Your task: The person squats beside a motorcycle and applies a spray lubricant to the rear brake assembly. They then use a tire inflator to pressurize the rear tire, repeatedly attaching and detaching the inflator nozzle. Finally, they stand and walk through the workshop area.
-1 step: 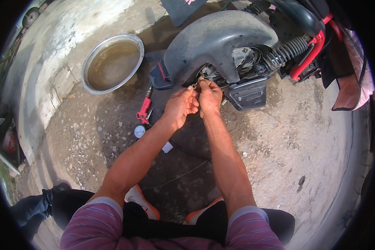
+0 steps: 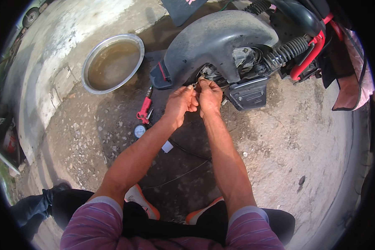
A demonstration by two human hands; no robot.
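My left hand [image 2: 181, 102] and my right hand [image 2: 210, 97] meet at the near side of a scooter wheel, below a dusty black rear fender [image 2: 204, 37]. Thumb and forefinger of each hand are pinched together at a small part by the hub [image 2: 211, 73]. What they hold is too small and covered to name. The left hand's other fingers curl loosely toward the right hand. A black ribbed footrest plate [image 2: 248, 93] is just right of my right hand. A coil-spring shock absorber [image 2: 288, 52] rises beyond it, next to a red frame tube [image 2: 310, 60].
A metal basin [image 2: 112, 64] of murky water stands at the upper left. On the ground near my left forearm lie a red tire inflator gun [image 2: 144, 109] with a round gauge [image 2: 139, 131], a thin black hose [image 2: 187, 151] and a small white piece [image 2: 167, 146]. Gravel litters the ground.
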